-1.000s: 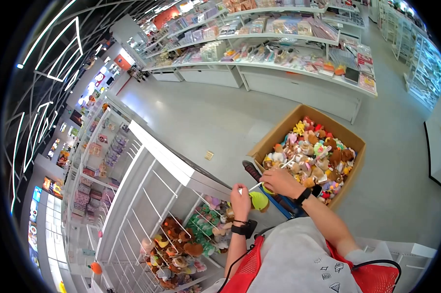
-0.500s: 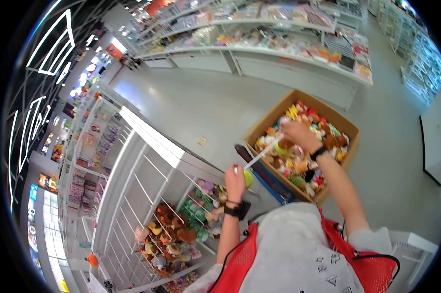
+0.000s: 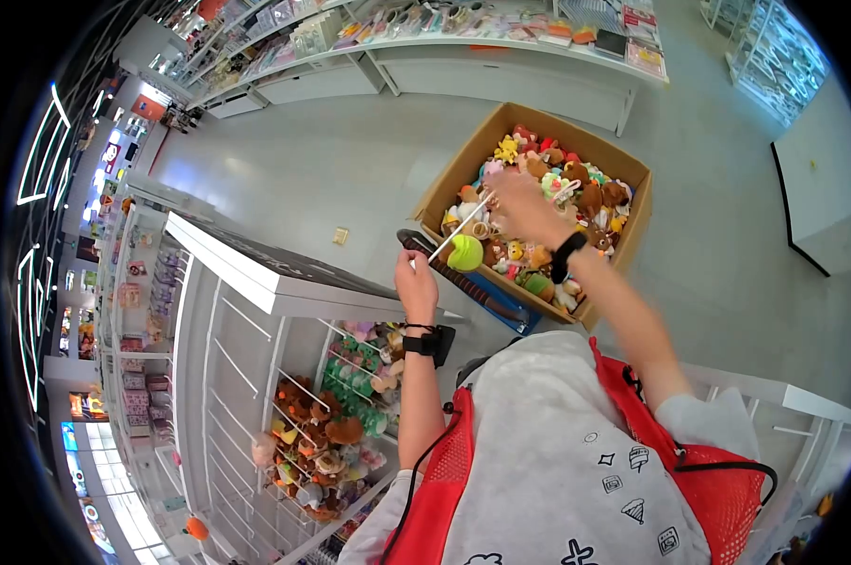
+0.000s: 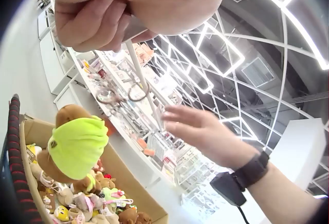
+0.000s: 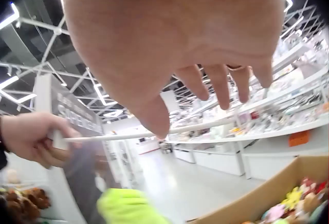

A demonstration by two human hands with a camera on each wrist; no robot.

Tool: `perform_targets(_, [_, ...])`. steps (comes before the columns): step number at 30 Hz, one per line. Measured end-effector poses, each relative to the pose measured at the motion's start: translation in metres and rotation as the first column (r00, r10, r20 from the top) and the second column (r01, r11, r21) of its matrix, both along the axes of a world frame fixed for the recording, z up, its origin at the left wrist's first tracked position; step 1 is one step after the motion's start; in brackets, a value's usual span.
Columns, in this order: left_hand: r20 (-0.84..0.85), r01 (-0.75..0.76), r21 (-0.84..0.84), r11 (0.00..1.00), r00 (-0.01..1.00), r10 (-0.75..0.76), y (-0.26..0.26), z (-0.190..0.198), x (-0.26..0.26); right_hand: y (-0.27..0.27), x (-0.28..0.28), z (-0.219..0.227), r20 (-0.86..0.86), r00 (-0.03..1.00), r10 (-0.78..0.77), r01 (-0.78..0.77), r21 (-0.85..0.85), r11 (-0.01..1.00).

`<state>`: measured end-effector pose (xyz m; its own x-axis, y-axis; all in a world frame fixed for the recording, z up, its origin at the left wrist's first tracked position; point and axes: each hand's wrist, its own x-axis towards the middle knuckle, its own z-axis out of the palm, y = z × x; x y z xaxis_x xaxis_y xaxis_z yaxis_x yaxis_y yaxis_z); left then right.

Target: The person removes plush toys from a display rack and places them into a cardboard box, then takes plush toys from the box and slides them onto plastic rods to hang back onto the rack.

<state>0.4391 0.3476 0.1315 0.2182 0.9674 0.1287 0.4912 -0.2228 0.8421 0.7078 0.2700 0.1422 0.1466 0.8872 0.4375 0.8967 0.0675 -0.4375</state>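
In the head view my left hand (image 3: 416, 284) grips one end of a thin white rod (image 3: 461, 226), which slants up over the box. A plush toy with a lime-green cover (image 3: 466, 252) hangs below the rod; the left wrist view shows its brown head (image 4: 72, 112). Thin rings (image 4: 138, 91) circle the rod. My right hand (image 3: 524, 207) is over the box by the rod's far end. The right wrist view shows its fingers (image 5: 220, 88) extended and apart, with the thumb overlapping the rod.
Plush toys fill a cardboard box (image 3: 463, 160) on the floor. A dark, red-striped bar (image 3: 463, 282) and a blue platform (image 3: 505, 306) lie beside it. At left stands a white rack (image 3: 223, 254) with prongs and hanging plush toys (image 3: 317, 443). Stocked shelves (image 3: 482, 42) stand behind.
My right hand moved from beside the left hand out along the rod over the box, and its fingers are now apart. The lime-green plush hangs clear below the rod. The view shifted.
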Motion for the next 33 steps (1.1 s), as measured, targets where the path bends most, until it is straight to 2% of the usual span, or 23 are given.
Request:
perform_targets(1, [-0.003,-0.001,-0.011,1.000,1.000,0.001,-0.002,-0.002,0.001,-0.008,-0.029,0.008,-0.109,0.981,0.162,-0.151,0.106,0.983])
perform_targets(2, [0.009,0.039,-0.017,0.999,0.999,-0.039,-0.003,-0.001,0.003,-0.012,-0.054,0.008,-0.022,0.986,0.167,-0.164,0.104,0.981])
perform_targets(5, [-0.001,0.091,-0.017,0.996,0.996,-0.091,-0.011,0.004,0.003,-0.009,-0.080,0.000,-0.007,0.981,0.192,-0.188,0.156,0.970])
perform_targets(7, [-0.019,0.103,-0.005,0.995,0.995,-0.103,-0.012,0.010,0.000,0.003,-0.067,-0.019,0.095,0.985,0.142,-0.120,-0.206,0.971])
perform_targets(8, [-0.030,0.084,0.012,0.996,0.996,-0.083,-0.013,0.014,-0.004,0.013,-0.053,-0.043,0.094,0.986,0.141,-0.119,-0.208,0.971])
perform_targets(10, [-0.034,0.052,0.016,0.999,0.998,-0.051,-0.013,0.016,-0.013,0.022,-0.014,-0.097,0.084,0.989,-0.125,0.136,-0.144,0.980])
perform_targets(12, [-0.177,0.024,0.074,0.997,0.984,-0.011,-0.011,0.013,-0.023,0.006,0.015,-0.097,0.445,0.830,-0.336,0.428,-0.121,0.896])
perform_targets(14, [-0.208,-0.042,0.051,0.998,0.977,0.052,-0.008,0.001,-0.031,0.000,0.044,-0.103,0.528,0.708,-0.469,0.482,0.123,0.867])
perform_targets(16, [-0.197,-0.072,0.094,0.993,0.976,0.090,-0.010,-0.011,-0.044,-0.006,0.052,-0.095,0.569,0.718,-0.402,0.618,-0.254,0.745])
perform_targets(17, [-0.203,-0.130,0.094,0.987,0.968,0.147,-0.017,-0.014,-0.053,-0.010,0.050,-0.099,0.500,0.766,-0.405,0.557,-0.201,0.805])
perform_targets(18, [-0.219,-0.103,0.090,0.991,0.968,0.121,-0.024,-0.014,-0.057,-0.013,0.041,-0.099,0.428,0.809,-0.403,0.501,-0.142,0.854])
perform_targets(19, [-0.231,-0.074,0.086,0.994,0.968,0.092,-0.025,-0.012,-0.064,-0.014,0.016,-0.081,0.369,0.878,-0.305,0.365,-0.105,0.925])
perform_targets(20, [-0.228,-0.120,0.087,0.989,0.964,0.137,-0.026,-0.011,-0.076,-0.021,-0.014,-0.054,0.314,0.929,-0.196,0.226,-0.062,0.972])
perform_targets(22, [-0.173,0.014,-0.043,0.999,0.985,-0.021,-0.041,-0.010,-0.101,-0.034,-0.067,-0.018,0.211,0.967,0.140,-0.117,-0.118,0.986])
perform_targets(23, [-0.214,0.019,-0.141,0.990,0.975,-0.050,-0.049,0.000,-0.117,-0.038,-0.085,-0.021,0.137,0.959,0.250,-0.211,-0.249,0.945])
perform_targets(24, [-0.215,-0.018,-0.142,0.990,0.976,-0.013,-0.055,-0.013,-0.139,-0.042,-0.101,-0.026,0.054,0.937,0.345,-0.303,-0.369,0.879])
perform_targets(26, [-0.005,-0.113,-0.015,0.994,0.994,0.113,-0.073,-0.050,-0.204,-0.051,-0.149,-0.053,-0.152,0.882,0.447,-0.467,-0.419,0.779])
perform_targets(27, [-0.020,-0.167,-0.088,0.982,0.986,0.166,-0.082,-0.048,-0.226,-0.052,-0.166,-0.065,-0.180,0.831,0.526,-0.551,-0.396,0.735])
perform_targets(28, [-0.021,-0.211,-0.083,0.974,0.977,0.210,-0.092,-0.056,-0.250,-0.050,-0.182,-0.066,-0.206,0.775,0.598,-0.627,-0.372,0.684])
perform_targets(30, [-0.093,-0.305,-0.256,0.917,0.952,0.291,-0.109,-0.074,-0.296,-0.050,-0.220,-0.063,-0.255,0.709,0.658,-0.697,-0.401,0.595])
perform_targets(31, [-0.060,-0.388,-0.428,0.816,0.914,0.402,-0.117,-0.075,-0.315,-0.047,-0.239,-0.065,-0.258,0.695,0.672,-0.709,-0.403,0.579])
perform_targets(32, [-0.038,-0.465,-0.404,0.787,0.869,0.494,-0.126,-0.096,-0.340,-0.043,-0.258,-0.059,-0.287,0.680,0.674,-0.723,-0.414,0.553])
perform_targets(33, [-0.014,-0.537,-0.383,0.752,0.817,0.577,-0.136,-0.114,-0.366,-0.039,-0.278,-0.068,-0.289,0.704,0.649,-0.702,-0.421,0.575])
